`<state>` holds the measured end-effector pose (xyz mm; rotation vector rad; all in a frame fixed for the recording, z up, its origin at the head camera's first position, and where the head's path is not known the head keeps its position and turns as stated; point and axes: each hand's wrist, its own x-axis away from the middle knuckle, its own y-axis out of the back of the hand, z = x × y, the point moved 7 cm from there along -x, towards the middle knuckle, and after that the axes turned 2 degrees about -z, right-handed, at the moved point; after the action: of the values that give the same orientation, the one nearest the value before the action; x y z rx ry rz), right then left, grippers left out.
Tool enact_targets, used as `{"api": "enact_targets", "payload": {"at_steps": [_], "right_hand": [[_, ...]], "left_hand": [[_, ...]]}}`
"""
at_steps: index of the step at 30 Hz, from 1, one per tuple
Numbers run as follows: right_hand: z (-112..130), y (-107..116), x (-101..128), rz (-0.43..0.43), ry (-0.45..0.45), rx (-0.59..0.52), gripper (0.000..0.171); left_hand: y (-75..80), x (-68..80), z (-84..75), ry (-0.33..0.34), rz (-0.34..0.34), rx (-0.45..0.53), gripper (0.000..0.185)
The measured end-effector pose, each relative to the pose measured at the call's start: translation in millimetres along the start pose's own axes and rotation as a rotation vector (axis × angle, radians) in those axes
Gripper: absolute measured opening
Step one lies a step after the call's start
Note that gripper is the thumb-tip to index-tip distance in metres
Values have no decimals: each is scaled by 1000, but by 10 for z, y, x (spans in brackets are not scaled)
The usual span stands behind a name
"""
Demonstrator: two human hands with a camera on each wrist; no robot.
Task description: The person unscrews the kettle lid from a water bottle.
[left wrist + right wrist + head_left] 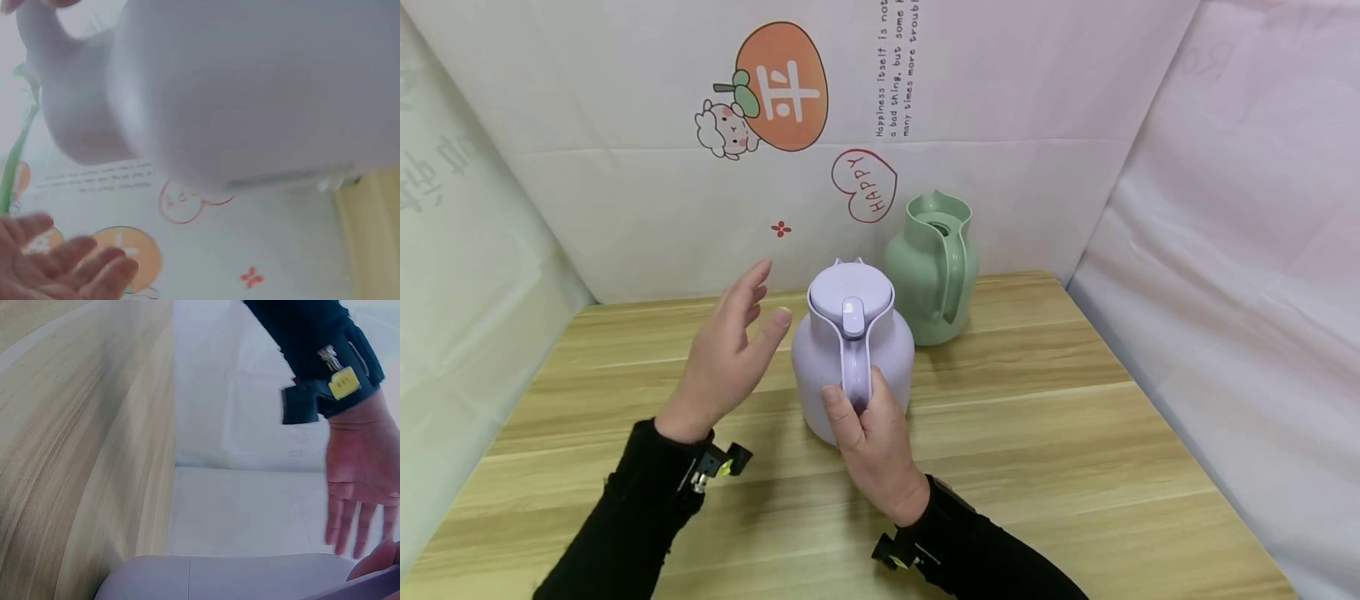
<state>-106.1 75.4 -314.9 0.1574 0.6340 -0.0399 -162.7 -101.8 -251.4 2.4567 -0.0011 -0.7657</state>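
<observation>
A lavender thermos jug (891, 346) with a round lid and a thumb lever stands upright near the middle of the table. My right hand (883, 454) grips its handle, with the thumb along the near side. To the left of the jug, my left hand (718, 358) is raised with straight fingers, apart from it. The left wrist view shows the jug's body (250, 94) close up and blurred. In the right wrist view the left hand (364, 465) hangs open past the jug's side (231, 581). Whether the jug's base touches the table I cannot tell.
Behind the lavender jug, slightly right, stands a green jug (906, 275) with an open top and no lid on it. A printed white cloth (625, 217) rises behind the wooden table (1045, 442), and white cloths hang at both sides.
</observation>
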Motion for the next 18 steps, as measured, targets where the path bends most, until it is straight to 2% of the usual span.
{"api": "enact_targets", "payload": {"at_steps": [2,5,9,12,18], "right_hand": [[-1,2,5,-1,-5,5,24],[-10,8,8,-5,-11,15,24],[-17,6,5,0,-13,19,22],[-14,-4,2,14,-13,2,19],[-8,-13,3,31,-29,-20,16]], "left_hand": [[40,-89,-87,-60,30,-46,65],[73,-223,-248,-189,81,-116,67],[53,-369,-459,-331,185,-201,71],[2,-472,-579,-364,298,-240,73],[-121,-638,-714,-330,532,-289,76]]}}
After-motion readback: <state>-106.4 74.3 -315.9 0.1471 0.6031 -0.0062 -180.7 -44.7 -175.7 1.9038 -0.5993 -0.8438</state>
